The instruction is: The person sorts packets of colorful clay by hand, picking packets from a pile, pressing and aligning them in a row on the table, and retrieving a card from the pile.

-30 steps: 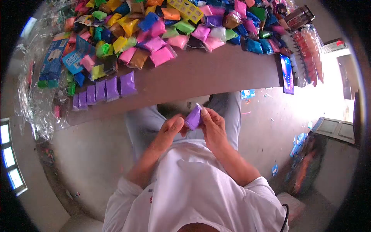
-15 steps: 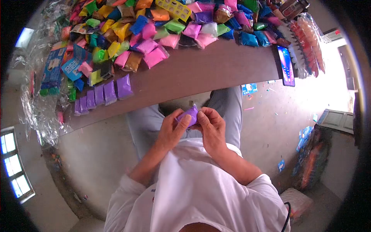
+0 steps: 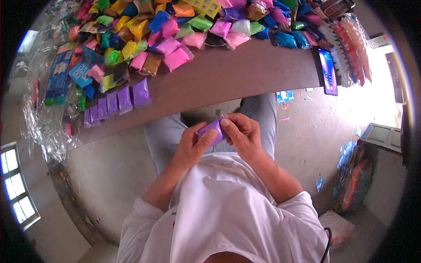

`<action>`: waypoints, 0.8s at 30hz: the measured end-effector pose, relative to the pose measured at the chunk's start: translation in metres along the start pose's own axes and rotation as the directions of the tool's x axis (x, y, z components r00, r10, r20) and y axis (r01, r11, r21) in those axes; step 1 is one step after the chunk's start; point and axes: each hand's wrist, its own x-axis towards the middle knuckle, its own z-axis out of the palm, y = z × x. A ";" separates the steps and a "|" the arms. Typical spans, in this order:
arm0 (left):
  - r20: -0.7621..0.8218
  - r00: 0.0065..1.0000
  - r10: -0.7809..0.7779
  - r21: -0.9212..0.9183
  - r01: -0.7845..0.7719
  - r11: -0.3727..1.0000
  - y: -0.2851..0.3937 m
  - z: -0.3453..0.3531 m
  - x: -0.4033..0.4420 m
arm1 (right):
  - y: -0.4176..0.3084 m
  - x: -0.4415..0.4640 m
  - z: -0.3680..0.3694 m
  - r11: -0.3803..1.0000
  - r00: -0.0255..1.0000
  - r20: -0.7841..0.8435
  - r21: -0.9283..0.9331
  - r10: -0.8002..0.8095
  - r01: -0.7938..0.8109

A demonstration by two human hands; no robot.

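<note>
A small purple packet (image 3: pixel 213 129) in clear plastic is held above my lap, just off the table's front edge. My left hand (image 3: pixel 193 142) grips its left end, thumb across the front. With thumb and fingers pinched, my right hand (image 3: pixel 242 133) holds the upper right corner. The undersides of the packet and some fingertips are hidden. On the table to the left, several more purple packets (image 3: pixel 125 100) lie side by side in a row near the edge.
A heap of packets in many colours (image 3: pixel 175 35) covers the back of the brown table (image 3: pixel 210 79). A phone (image 3: pixel 327 72) lies at the right edge, beside clear packs (image 3: pixel 351 50). Crumpled clear plastic (image 3: pixel 37 101) hangs at the left. Blue scraps (image 3: pixel 319 185) lie on the floor.
The purple packet has turned in my hands, so more of its front shows. My right hand has shifted slightly up and right. The view has moved a little.
</note>
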 end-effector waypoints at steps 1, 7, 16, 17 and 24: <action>0.040 0.998 -0.049 -0.062 0.052 0.997 -0.002 0.000 0.000 | 0.004 -0.001 0.002 0.998 0.998 -0.032 0.039 -0.046 0.047; 0.169 0.979 -0.117 -0.153 0.143 0.978 0.000 -0.003 -0.002 | 0.003 -0.001 0.007 0.990 0.998 -0.057 0.139 -0.008 0.016; 0.132 0.984 -0.119 -0.105 0.133 0.986 0.003 0.002 -0.001 | -0.005 0.003 -0.004 0.997 0.991 0.110 -0.023 0.075 -0.073; 0.125 0.985 -0.122 -0.116 0.136 0.984 0.004 0.003 -0.001 | -0.005 0.002 -0.005 0.996 0.991 0.104 -0.003 0.085 -0.085; 0.245 0.944 -0.220 -0.323 0.293 0.900 -0.016 -0.012 -0.001 | 0.000 0.008 -0.014 0.937 0.940 0.044 0.113 -0.337 0.331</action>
